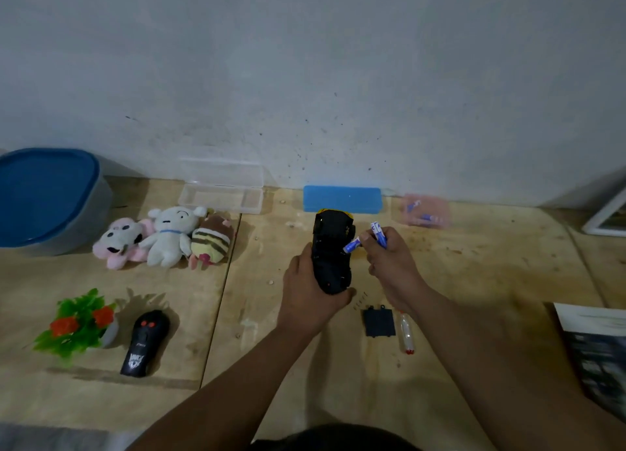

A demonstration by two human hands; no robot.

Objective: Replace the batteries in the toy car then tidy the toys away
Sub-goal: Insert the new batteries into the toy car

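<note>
My left hand [310,293] grips the near end of the black toy car [332,252], held underside up above the wooden floor. My right hand [389,261] holds several blue and white batteries [377,235]; one of them [352,246] points at the car's underside. The black battery cover [379,322] lies on the floor just below my right wrist, beside a clear-handled screwdriver [404,332]. A pink clear bag with more batteries [421,211] lies by the wall at the right.
Three plush toys [162,237] lie at the left, with a black remote control [144,344] and a small fake plant [79,325] nearer me. A blue-lidded tub [47,200], an open clear case [222,193] and a blue case [342,198] stand along the wall.
</note>
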